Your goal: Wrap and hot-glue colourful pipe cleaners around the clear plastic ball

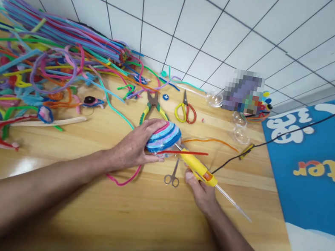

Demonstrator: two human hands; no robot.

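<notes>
A heap of coloured pipe cleaners (53, 53) fills the upper left of the frame, spread over a pale wooden desk (137, 224). Just left of centre, the left hand (134, 147) cups a ball wrapped in blue, pink and purple pipe cleaner (165, 138), fingers curled over its top and thumb beneath. A pink pipe cleaner (125, 181) loops out under that wrist. Behind the ball lie green-handled pliers (153, 108) and yellow-and-red scissors (185, 110). Small metal scissors (173, 174) lie just below the ball. Right of centre, the right hand (203, 190) is closed around a yellow glue gun (197, 169), its nozzle against the ball's lower right edge, a clear glue stick (233, 203) jutting out behind. A black cord (282, 137) runs to the upper right over a blue banner (324, 170).
</notes>
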